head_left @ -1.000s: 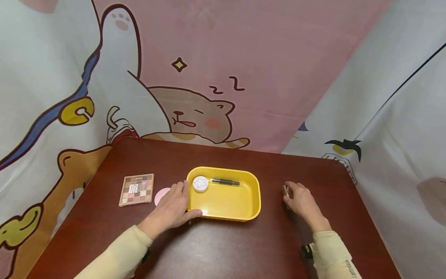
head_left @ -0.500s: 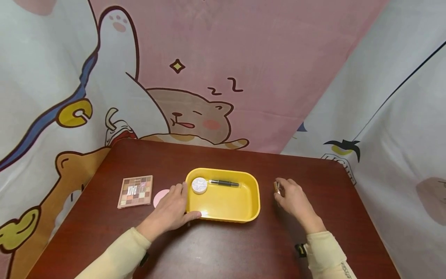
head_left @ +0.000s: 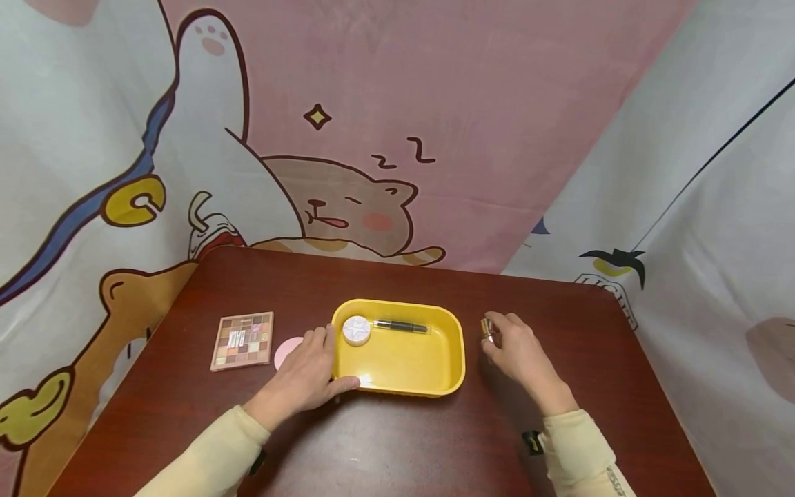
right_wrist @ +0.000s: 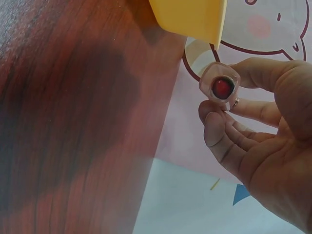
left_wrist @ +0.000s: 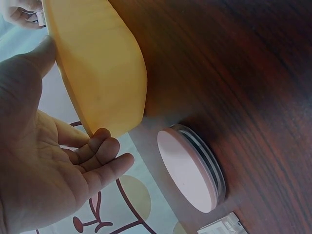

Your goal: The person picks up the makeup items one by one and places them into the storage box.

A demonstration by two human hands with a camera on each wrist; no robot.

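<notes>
A small lipstick (head_left: pixel 488 330) with a shiny golden-brown side is pinched between the thumb and fingers of my right hand (head_left: pixel 520 348), just off the yellow tray's right side. Seen in the right wrist view, the lipstick (right_wrist: pixel 223 87) points its clear pinkish, squared end and dark red round centre at the camera. My left hand (head_left: pixel 304 376) grips the yellow tray (head_left: pixel 397 391) at its front left corner, thumb along the near rim and fingers at the left rim. Inside the tray lie a round white box (head_left: pixel 357 330) with a star pattern and a dark pen-like stick (head_left: pixel 400 326).
Left of the tray, a round pink-lidded container (head_left: pixel 286 351) is partly covered by my left hand in the head view. Farther left lies an eyeshadow palette (head_left: pixel 242 341). All stand on a dark red-brown table (head_left: pixel 397 449), with printed curtains (head_left: pixel 472 124) behind and beside it.
My right hand has moved left, bringing the lipstick closer to the tray. My left hand and the tray have stayed in place.
</notes>
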